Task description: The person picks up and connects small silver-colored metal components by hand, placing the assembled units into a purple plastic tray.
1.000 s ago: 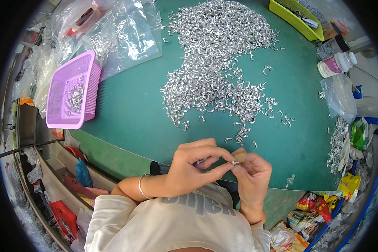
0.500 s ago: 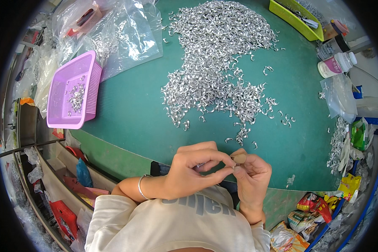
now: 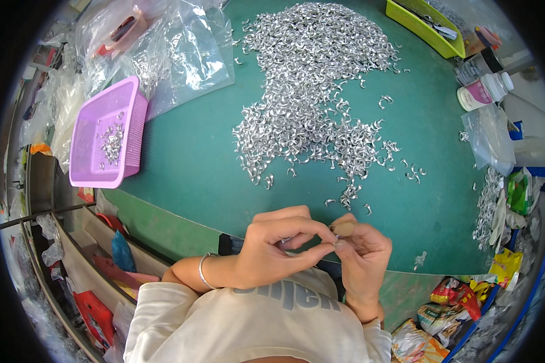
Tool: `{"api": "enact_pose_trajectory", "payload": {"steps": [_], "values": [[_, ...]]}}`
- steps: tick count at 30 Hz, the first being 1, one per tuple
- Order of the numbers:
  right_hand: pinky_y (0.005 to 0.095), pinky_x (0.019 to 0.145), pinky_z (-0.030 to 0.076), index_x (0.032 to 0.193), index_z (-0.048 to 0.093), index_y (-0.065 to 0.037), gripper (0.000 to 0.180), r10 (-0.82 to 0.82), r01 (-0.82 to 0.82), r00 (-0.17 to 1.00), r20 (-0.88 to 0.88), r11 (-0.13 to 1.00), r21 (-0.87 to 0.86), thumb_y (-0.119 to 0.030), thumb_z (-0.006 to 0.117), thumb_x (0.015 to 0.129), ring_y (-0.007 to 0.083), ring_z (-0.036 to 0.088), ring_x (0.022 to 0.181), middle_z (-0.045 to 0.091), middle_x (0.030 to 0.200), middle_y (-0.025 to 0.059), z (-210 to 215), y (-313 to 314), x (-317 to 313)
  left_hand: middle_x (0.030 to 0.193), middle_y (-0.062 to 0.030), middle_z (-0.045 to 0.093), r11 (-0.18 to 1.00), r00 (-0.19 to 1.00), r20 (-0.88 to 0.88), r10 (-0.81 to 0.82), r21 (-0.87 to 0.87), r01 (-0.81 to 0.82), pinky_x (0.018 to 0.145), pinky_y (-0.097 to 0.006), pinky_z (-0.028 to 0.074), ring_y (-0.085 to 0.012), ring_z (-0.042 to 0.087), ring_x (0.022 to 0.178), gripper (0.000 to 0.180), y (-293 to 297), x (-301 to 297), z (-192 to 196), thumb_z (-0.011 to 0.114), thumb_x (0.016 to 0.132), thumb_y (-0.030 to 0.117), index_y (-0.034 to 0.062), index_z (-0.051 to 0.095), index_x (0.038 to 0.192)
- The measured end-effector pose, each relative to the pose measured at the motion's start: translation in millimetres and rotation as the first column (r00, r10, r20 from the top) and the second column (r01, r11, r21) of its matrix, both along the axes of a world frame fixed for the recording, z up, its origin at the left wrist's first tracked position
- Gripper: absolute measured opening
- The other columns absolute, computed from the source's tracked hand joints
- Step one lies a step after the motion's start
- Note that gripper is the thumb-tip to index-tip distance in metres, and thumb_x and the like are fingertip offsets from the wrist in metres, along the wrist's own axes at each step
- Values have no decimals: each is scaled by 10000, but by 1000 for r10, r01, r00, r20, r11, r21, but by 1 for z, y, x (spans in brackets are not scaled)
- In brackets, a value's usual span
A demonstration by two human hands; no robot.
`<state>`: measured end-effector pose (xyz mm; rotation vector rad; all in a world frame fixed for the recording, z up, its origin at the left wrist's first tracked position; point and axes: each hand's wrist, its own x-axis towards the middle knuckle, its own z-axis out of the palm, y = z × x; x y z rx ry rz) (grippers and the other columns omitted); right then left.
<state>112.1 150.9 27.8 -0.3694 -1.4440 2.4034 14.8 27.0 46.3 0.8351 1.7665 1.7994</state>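
My left hand (image 3: 278,245) and my right hand (image 3: 364,257) meet at their fingertips over the near edge of the green table (image 3: 194,163). Thumb and fingers of the right hand close on a small flat tan piece (image 3: 343,228), its kind unclear. The left hand is pinched right beside it; a tiny shiny bit shows at the fingertips, too small to name. Just beyond the hands, a large heap of small curved silver metal pieces (image 3: 309,121) spreads toward the far edge, with a few strays near my fingers.
At left stands a purple plastic basket (image 3: 134,136) holding some silver pieces. Clear plastic bags (image 3: 194,54) lie behind it. A yellow-green tray (image 3: 427,27), a white bottle (image 3: 484,92) and more silver pieces (image 3: 487,209) line the right side. An open drawer (image 3: 145,254) sits lower left.
Both hands stay almost in place, with slight finger movement; the tan piece has turned a little between the fingertips. The heap looks the same.
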Motion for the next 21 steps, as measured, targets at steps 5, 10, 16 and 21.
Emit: {"api": "enact_pose_trajectory", "payload": {"steps": [5, 10, 16, 21], "values": [[247, 693, 430, 943, 577, 84, 142, 48, -48, 999, -10, 998, -50, 75, 540, 806, 133, 520, 791, 561, 872, 98, 3, -1, -4, 572, 27, 387, 1000, 1000, 12, 21, -10, -21, 450, -206, 239, -44, 319, 501, 161, -4, 0, 3, 681, 640, -58, -9, 648, 789], [241, 702, 429, 947, 572, 80, 130, 145, -148, 989, -36, 984, -95, 46, 520, 832, 116, 524, 799, 555, 862, 80, 8, 0, -15, 555, 37, 373, 996, 996, 9, 90, 16, -90, 442, -208, 229, -42, 310, 492, 191, -7, 3, 5, 700, 642, -48, 34, 650, 807], [244, 718, 436, 937, 565, 85, 121, 240, -250, 966, -93, 960, -123, 56, 520, 829, 119, 537, 817, 558, 877, 86, 15, -4, -28, 562, 39, 387, 989, 989, -19, 147, 36, -146, 446, -198, 233, -32, 312, 489, 186, -16, 1, 11, 694, 640, -71, 16, 640, 795], [242, 710, 440, 948, 568, 85, 133, 298, -313, 946, -124, 942, -122, 66, 522, 824, 119, 537, 810, 559, 872, 87, 19, -6, -34, 569, 39, 396, 976, 978, -34, 208, 66, -206, 451, -197, 242, -31, 325, 495, 191, -21, 3, 15, 685, 632, -89, 8, 634, 788]]}}
